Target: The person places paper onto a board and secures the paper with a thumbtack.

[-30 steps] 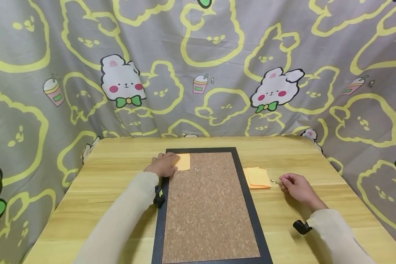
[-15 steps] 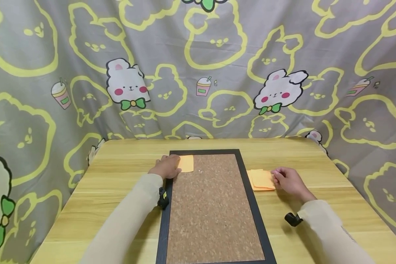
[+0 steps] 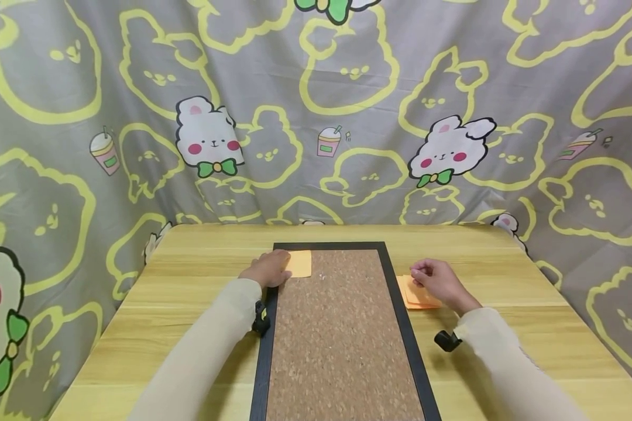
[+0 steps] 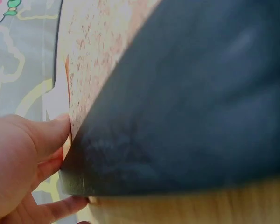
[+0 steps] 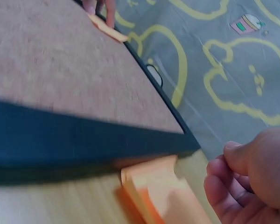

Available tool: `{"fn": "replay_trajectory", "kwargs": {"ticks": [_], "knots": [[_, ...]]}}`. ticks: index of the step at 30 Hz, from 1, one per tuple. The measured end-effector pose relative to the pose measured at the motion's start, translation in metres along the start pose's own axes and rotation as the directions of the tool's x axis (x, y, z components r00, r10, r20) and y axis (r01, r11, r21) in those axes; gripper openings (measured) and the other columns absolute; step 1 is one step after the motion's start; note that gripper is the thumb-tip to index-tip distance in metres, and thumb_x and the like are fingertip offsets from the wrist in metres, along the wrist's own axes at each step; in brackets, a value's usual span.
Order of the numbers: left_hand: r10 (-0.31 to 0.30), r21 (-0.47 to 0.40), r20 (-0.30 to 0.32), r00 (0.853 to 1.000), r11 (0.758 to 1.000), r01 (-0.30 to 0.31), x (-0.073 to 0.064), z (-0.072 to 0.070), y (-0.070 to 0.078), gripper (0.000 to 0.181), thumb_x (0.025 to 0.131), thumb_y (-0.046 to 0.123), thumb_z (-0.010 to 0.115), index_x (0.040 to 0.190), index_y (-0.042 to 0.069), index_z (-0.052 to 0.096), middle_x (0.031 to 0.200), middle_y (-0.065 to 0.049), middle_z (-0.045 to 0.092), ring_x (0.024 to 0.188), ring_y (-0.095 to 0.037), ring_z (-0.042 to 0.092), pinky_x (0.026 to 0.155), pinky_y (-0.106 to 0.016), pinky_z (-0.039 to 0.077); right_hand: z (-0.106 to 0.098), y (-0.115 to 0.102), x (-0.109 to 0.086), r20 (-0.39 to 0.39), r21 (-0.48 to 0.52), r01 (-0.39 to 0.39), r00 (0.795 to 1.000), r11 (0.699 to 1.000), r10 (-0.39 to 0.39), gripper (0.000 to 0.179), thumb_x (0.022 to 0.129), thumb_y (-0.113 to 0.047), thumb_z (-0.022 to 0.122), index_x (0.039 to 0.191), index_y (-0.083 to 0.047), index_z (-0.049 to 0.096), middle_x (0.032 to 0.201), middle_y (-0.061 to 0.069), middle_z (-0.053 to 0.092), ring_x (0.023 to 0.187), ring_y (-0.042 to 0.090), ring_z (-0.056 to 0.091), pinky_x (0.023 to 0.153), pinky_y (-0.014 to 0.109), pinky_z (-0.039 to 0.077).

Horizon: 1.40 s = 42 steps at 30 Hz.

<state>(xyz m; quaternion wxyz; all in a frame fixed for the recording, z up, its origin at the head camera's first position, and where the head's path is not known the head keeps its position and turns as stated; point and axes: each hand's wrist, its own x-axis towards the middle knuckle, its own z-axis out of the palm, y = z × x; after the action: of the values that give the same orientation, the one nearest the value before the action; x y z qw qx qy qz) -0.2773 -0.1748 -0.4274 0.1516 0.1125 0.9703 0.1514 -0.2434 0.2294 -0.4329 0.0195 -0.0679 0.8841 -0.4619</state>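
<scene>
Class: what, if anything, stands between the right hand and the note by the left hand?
Nothing visible blocks it; between the right hand and the note lie only the frame's right side, the cork and some tiny shiny bits.

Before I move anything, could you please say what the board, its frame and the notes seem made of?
The board looks like matte cork, given its speckled brown grain. The dark frame is smooth with a faint sheen, perhaps painted wood or plastic. The notes look like matte paper: thin orange sheets.
</scene>
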Motion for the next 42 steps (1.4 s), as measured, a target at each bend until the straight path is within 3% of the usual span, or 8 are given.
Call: {"fn": "replay_trajectory", "kwargs": {"ticks": [15, 28, 35, 42], "knots": [[0.003, 0.053, -0.013, 1.0, 0.999, -0.003, 0.002, 0.004, 0.0, 0.054, 0.099, 0.029, 0.056, 0.147, 0.008, 0.041, 0.152, -0.013, 0.036, 0.136, -0.036, 0.037, 0.107, -0.057, 0.029, 0.045, -0.037, 0.032, 0.081, 0.018, 0.036, 0.996, 0.999, -0.037, 0.014, 0.098, -0.004, 0.056, 0.103, 0.008, 0.06, 0.081, 0.013, 0.061, 0.072, 0.023, 0.057, 0.061, 0.031, 0.047], [0.008, 0.201, -0.014, 1.0, 0.98, -0.005, 0.0, 0.004, 0.004, 0.04, 0.098, 0.028, 0.059, 0.133, 0.009, 0.054, 0.143, -0.012, 0.047, 0.124, -0.034, 0.05, 0.098, -0.056, 0.039, 0.086, -0.053, 0.053, 0.118, 0.051, 0.008, 0.993, 0.999, -0.014, 0.014, 0.095, -0.006, 0.059, 0.103, 0.006, 0.062, 0.083, 0.013, 0.063, 0.062, 0.023, 0.057, 0.05, 0.03, 0.046], [-0.013, 0.201, -0.008, 1.0, 0.98, 0.015, 0.003, 0.002, 0.008, 0.037, 0.098, 0.028, 0.058, 0.131, 0.01, 0.055, 0.138, -0.01, 0.051, 0.119, -0.033, 0.053, 0.097, -0.056, 0.04, 0.099, -0.06, 0.064, 0.144, 0.035, 0.03, 0.989, 0.999, -0.034, 0.013, 0.097, -0.009, 0.059, 0.102, 0.002, 0.063, 0.082, 0.01, 0.065, 0.065, 0.019, 0.058, 0.052, 0.029, 0.047], [0.0, 0.204, -0.012, 1.0, 0.979, 0.002, 0.003, 0.001, 0.011, 0.043, 0.1, 0.029, 0.056, 0.138, 0.009, 0.05, 0.144, -0.011, 0.046, 0.124, -0.035, 0.05, 0.098, -0.056, 0.039, 0.113, -0.071, 0.073, 0.17, 0.008, 0.026, 0.985, 1.0, -0.027, 0.012, 0.098, -0.012, 0.059, 0.102, -0.001, 0.064, 0.084, 0.008, 0.066, 0.067, 0.017, 0.061, 0.054, 0.028, 0.048]]}}
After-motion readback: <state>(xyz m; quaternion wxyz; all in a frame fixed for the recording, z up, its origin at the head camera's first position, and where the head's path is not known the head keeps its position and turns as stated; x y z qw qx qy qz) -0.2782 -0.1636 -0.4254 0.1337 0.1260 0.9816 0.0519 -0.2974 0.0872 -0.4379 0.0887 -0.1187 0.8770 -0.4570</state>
